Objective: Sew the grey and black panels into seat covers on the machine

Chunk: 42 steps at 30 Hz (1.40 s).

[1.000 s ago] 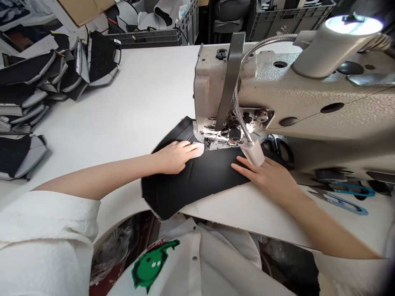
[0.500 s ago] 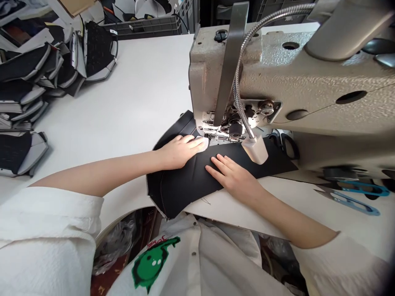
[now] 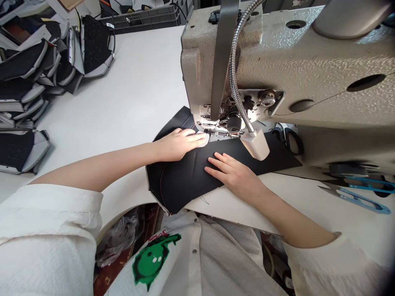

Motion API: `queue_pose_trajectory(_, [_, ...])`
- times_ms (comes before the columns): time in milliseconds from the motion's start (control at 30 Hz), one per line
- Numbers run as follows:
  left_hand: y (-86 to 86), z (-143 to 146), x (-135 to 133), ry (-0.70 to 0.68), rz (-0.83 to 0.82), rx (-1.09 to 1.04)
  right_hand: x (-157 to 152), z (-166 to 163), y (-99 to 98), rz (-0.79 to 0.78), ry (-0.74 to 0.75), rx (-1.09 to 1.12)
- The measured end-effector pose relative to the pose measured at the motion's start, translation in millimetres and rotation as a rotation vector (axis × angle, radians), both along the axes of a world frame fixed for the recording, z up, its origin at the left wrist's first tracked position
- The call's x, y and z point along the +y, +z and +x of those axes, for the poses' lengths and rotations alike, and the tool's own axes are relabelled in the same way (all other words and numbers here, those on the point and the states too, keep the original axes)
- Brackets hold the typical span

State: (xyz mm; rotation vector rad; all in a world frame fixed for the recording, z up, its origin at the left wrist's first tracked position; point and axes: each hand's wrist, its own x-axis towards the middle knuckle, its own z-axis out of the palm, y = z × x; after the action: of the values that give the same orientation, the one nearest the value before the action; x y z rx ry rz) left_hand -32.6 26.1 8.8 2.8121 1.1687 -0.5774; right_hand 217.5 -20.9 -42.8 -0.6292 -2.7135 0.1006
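A black stitched panel [image 3: 180, 187], leather-like and pale along its left edge, lies flat beneath the head of a sewing machine [image 3: 247, 70]. On its upper left part rests my left hand [image 3: 175, 144], fingers stretched toward the needle area. Those fingertips touch a small white piece [image 3: 203, 139] beside the presser foot, partly hidden under them. My right hand [image 3: 236, 174] is spread flat on the panel's middle, just below the needle area, and grips nothing. The needle tip itself is too small to make out.
Black-and-grey sewn pieces [image 3: 24, 94] are heaped at the left of the white table [image 3: 132, 70]. Behind stands a grey crate [image 3: 142, 22]. A lamp head [image 3: 255, 144] hangs over the panel. Black-handled scissors [image 3: 291, 139] and blue thread snips [image 3: 361, 199] lie at the right.
The camera view has shifted slightly, so the machine looks nearer and higher. Both hands keep nearly the same places on the panel, and the white piece stays under the left fingertips.
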Motion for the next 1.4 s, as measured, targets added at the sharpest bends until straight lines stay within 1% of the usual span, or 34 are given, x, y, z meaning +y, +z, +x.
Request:
queue_pose_trajectory(333, [0.6, 7, 3, 0.077, -0.045, -0.082, 7, 6, 3.3, -0.031, -0.02, -0.04])
queue_pose_trajectory(500, [-5.0, 9, 2, 0.078, 0.017, -0.128, 5, 5, 5.7, 0.023, -0.053, -0.046])
queue_pose_trajectory(667, [-8.8, 7, -5, -0.006, 0.105, -0.169, -9, -12, 6.5, 0.038, -0.023, -0.054])
queue_pose_trajectory(833, [-8.3, 7, -10, 0.002, 0.198, -0.139, -15, -22, 2.7, 0.055, -0.001, -0.036])
queue_pose_trajectory(1033, [-7.8, 9, -10, -0.004, 0.225, -0.098, -17, -20, 1.1, 0.087, -0.015, -0.015])
queue_pose_trajectory(1233, [-8.9, 9, 1, 0.001, 0.209, -0.117, -11, -21, -2.1, 0.107, -0.033, -0.018])
queue_pose_trajectory(1400, [-4.7, 9, 17, -0.035, 0.093, -0.128, -5, -34, 2.1, 0.184, 0.016, -0.127])
